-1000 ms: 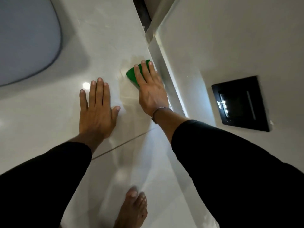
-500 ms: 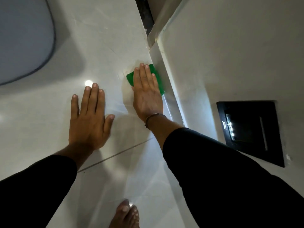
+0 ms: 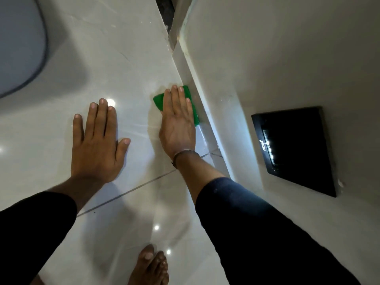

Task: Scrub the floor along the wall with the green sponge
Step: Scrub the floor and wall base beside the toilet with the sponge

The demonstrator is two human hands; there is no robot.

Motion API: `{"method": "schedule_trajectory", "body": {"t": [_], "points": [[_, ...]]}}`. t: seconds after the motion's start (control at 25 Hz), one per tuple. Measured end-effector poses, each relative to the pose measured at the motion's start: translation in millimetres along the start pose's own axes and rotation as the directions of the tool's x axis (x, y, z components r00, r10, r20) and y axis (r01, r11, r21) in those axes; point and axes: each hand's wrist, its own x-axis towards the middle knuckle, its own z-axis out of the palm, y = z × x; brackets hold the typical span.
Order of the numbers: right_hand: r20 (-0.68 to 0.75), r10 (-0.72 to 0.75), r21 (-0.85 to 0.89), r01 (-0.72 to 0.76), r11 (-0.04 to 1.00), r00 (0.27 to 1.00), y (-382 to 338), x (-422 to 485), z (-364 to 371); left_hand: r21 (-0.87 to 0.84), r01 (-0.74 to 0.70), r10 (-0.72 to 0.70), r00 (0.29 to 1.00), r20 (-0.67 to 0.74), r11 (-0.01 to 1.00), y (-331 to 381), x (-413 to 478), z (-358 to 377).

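A green sponge (image 3: 159,102) lies flat on the glossy white floor tiles (image 3: 115,58), right against the white skirting at the foot of the wall (image 3: 267,58). My right hand (image 3: 177,120) presses down on top of it with flat fingers and covers most of it; green shows at its left corner and along its right edge. My left hand (image 3: 96,142) rests palm down on the tiles to the left, fingers spread, holding nothing. Wet streaks shine around the sponge.
A black wall panel with small lights (image 3: 296,149) is set low in the wall at right. A grey rounded object (image 3: 18,44) fills the top left corner. My bare foot (image 3: 150,266) stands at the bottom. A dark gap (image 3: 165,9) opens at the wall's far end.
My right hand has slid the sponge back toward me along the skirting, close against the wall. My left hand stays planted on the tiles.
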Motion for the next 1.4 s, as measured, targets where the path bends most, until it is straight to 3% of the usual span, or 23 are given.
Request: {"method": "schedule_trajectory", "body": {"t": [0.48,0.68,0.8,1.0,1.24,1.4], "points": [[0.092,0.175,0.099,-0.183,0.978,0.98,54,-169,-12,0.002,-0.012,0.012,1.0,0.005,1.0,-5,-1,2],[0.186,0.155,0.023,-0.162,0.987,0.97,84,-243,-17,-0.001,-0.02,0.02,1.0,0.007,1.0,-5,-2,0],[0.241,0.215,-0.05,-0.21,0.977,0.946,100,-292,-20,-0.001,-0.019,0.019,1.0,0.005,1.0,-3,-1,-1],[0.256,0.21,-0.204,-0.16,0.966,0.944,126,-367,-27,-0.003,-0.028,0.028,1.0,0.007,1.0,-2,-3,-5],[0.221,0.21,-0.199,-0.166,0.966,0.952,125,-375,-27,0.0,-0.024,0.024,1.0,0.01,1.0,-4,-2,-2],[0.289,0.207,-0.129,-0.176,0.976,0.935,114,-331,-26,0.007,-0.02,0.019,1.0,0.015,1.0,-4,-1,-2]]}}
